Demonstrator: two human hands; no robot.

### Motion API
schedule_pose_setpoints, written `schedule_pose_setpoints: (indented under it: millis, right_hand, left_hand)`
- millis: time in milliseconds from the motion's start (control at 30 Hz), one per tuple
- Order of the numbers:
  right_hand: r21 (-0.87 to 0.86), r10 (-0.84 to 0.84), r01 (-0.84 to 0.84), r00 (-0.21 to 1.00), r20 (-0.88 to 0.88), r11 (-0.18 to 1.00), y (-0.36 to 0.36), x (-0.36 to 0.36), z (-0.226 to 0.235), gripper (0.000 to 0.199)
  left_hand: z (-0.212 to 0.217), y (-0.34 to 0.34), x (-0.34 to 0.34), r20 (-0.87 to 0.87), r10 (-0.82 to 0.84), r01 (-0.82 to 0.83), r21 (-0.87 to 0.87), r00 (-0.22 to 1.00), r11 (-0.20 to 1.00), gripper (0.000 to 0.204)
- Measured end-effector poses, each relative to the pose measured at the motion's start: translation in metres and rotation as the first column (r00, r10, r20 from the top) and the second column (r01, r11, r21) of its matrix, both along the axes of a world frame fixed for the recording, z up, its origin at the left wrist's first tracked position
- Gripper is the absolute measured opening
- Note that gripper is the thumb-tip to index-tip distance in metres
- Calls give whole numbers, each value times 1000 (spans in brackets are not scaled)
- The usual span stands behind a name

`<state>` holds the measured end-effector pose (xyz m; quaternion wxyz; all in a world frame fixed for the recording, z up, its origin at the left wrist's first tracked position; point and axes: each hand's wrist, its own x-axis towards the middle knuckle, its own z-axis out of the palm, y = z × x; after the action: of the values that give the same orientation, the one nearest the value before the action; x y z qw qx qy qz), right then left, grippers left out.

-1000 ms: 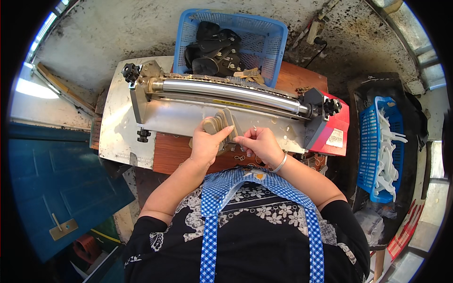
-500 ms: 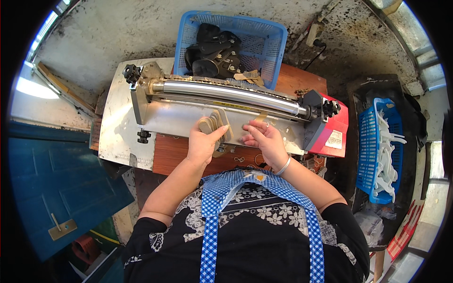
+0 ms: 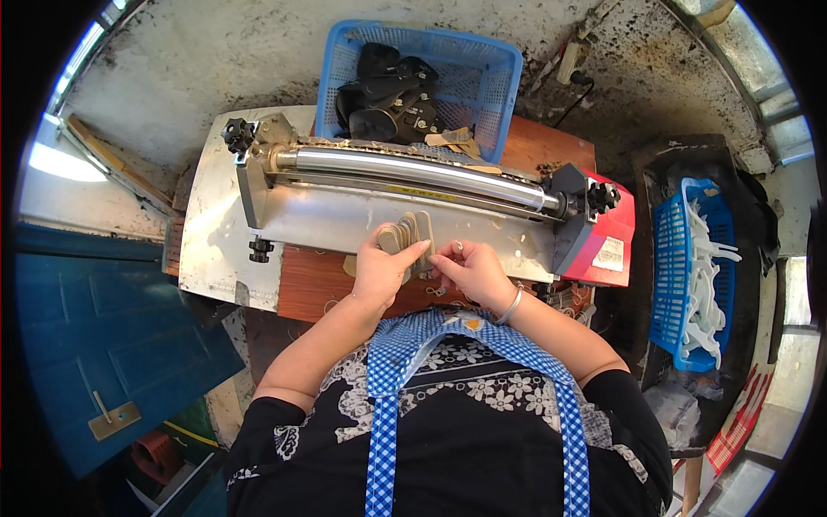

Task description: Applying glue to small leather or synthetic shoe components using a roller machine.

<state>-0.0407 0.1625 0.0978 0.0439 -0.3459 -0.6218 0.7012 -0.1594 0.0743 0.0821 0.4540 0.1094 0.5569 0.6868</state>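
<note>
We see the left hand (image 3: 381,274) closed around a stack of flat tan pieces (image 3: 410,237), which it holds on the metal tray of the roller machine (image 3: 413,172), just in front of the shiny roller. The right hand (image 3: 469,269) is beside it, its fingertips pinching the edge of the stack, and a blue basket (image 3: 491,82) with dark parts stands behind the machine
</note>
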Motion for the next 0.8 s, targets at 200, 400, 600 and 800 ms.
schedule_pose_setpoints:
  millis: [200, 400, 600, 800]
  right_hand:
    - [-327, -84, 74, 996, -16, 942, 3, 3, -5, 14]
    - [-510, -381, 372, 920, 91, 776, 21, 2, -12, 15]
    - [-286, -228, 199, 971, -72, 937, 14, -6, -4, 19]
    - [-281, -290, 274, 957, -15, 920, 7, -1, 4, 14]
  left_hand:
    - [-6, 1, -4, -177, 21, -18, 15, 984, 1000, 22]
    - [-4, -1, -18, -149, 38, -33, 40, 988, 999, 23]
    - [-1, -1, -11, -155, 14, -16, -11, 988, 1000, 25]
    - [2, -3, -13, 61, 20, -23, 50, 998, 998, 28]
